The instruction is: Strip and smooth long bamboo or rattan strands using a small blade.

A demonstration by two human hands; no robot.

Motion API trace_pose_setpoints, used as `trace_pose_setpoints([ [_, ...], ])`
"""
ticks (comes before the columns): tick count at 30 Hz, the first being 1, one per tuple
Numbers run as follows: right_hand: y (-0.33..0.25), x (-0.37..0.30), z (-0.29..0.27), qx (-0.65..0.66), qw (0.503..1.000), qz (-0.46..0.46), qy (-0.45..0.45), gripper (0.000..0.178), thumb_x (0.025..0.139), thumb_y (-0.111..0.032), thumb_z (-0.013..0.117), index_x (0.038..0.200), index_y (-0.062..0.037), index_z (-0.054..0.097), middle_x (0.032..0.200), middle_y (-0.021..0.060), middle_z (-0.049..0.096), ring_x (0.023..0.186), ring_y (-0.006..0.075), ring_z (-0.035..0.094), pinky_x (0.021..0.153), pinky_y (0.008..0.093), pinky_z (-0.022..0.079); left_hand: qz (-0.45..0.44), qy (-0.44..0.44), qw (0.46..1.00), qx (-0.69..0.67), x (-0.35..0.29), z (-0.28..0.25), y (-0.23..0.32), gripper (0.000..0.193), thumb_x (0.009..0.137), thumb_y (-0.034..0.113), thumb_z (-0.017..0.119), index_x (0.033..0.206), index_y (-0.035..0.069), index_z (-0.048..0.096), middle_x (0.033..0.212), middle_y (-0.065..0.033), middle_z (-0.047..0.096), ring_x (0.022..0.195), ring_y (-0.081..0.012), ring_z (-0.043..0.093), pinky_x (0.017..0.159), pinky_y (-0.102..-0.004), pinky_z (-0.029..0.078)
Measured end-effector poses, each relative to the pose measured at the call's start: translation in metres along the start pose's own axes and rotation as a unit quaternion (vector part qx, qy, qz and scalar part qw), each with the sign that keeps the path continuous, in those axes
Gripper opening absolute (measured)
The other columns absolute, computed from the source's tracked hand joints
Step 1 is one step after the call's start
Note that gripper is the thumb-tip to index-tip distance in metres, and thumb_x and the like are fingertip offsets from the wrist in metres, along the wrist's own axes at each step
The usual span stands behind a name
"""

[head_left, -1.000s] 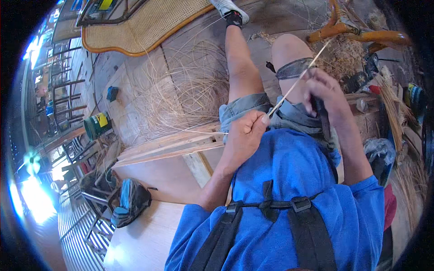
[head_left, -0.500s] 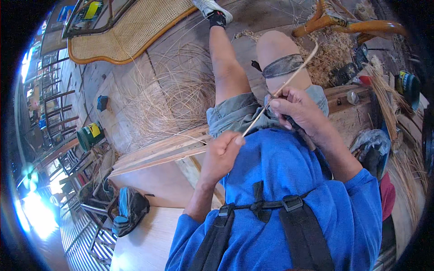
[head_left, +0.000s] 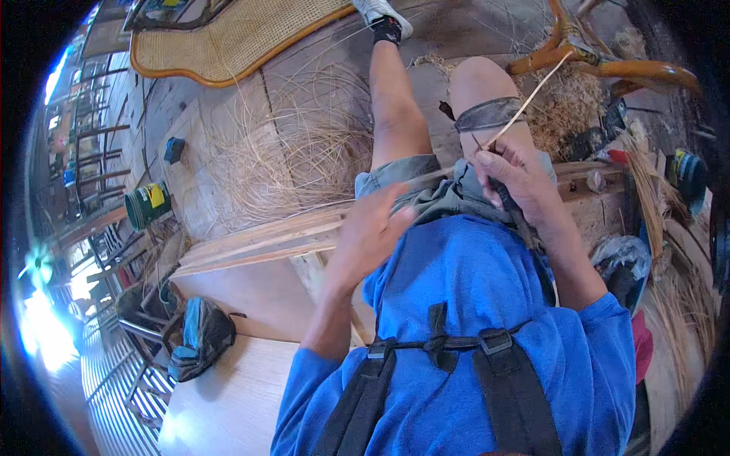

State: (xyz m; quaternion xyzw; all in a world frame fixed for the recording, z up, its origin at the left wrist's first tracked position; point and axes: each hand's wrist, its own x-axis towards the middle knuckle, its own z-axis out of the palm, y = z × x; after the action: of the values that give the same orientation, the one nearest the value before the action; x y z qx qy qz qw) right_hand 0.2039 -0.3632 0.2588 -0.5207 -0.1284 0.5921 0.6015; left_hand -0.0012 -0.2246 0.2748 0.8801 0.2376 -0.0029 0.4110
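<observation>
Two hands are at work over my lap. My right hand (head_left: 511, 176) is closed around a dark-handled tool, a knife I think, and its thumb and fingers pinch a thin cane strip (head_left: 532, 95) against it. The strip runs from that pinch up and to the far right, toward the bent orange-brown chair frame (head_left: 608, 64). A paler length seems to continue leftward across my shorts toward the left hand (head_left: 369, 235), which is loosely open, fingers spread and blurred; I cannot tell whether it touches the strip.

I judge the strip to be very light, springy and thin, stiff enough to hold a gentle arc yet likely to kink or split if bent sharply. I would hold it close to the blade, pinched flat between thumb and finger, with the other hand guiding the free end.

A loose heap of cane strands (head_left: 296, 152) lies on the floor to the far left, near a woven cane panel (head_left: 228, 34). Wooden boards (head_left: 258, 243) lie across on the near left.
</observation>
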Motion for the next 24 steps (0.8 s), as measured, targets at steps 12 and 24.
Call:
trace_pose_setpoints([
  [12,-0.017,-0.007,-0.008,0.047,0.993,-0.062,0.089,0.021,0.087,-0.020,0.054,0.098,-0.0019,0.052,0.066,0.0016,0.051,0.044,0.0080,0.045,0.038,0.0182,0.034,-0.168,-0.122,0.913,-0.352,0.037,0.028,0.017,0.024,0.092,0.025,0.047,0.095,0.003,0.057,0.073,0.0005,0.054,0.066,-0.0078,0.048,0.059,-0.0221,0.039],
  [24,0.000,-0.005,0.006,-0.013,0.999,0.035,0.012,0.018,0.083,-0.017,0.058,0.094,-0.0045,0.051,0.067,0.0002,0.052,0.049,0.0049,0.046,0.041,0.0170,0.035,-0.124,0.064,0.969,-0.205,0.026,0.033,0.038,0.022,0.091,0.022,0.051,0.092,0.001,0.057,0.070,0.0016,0.051,0.068,-0.0060,0.045,0.061,-0.0217,0.039],
])
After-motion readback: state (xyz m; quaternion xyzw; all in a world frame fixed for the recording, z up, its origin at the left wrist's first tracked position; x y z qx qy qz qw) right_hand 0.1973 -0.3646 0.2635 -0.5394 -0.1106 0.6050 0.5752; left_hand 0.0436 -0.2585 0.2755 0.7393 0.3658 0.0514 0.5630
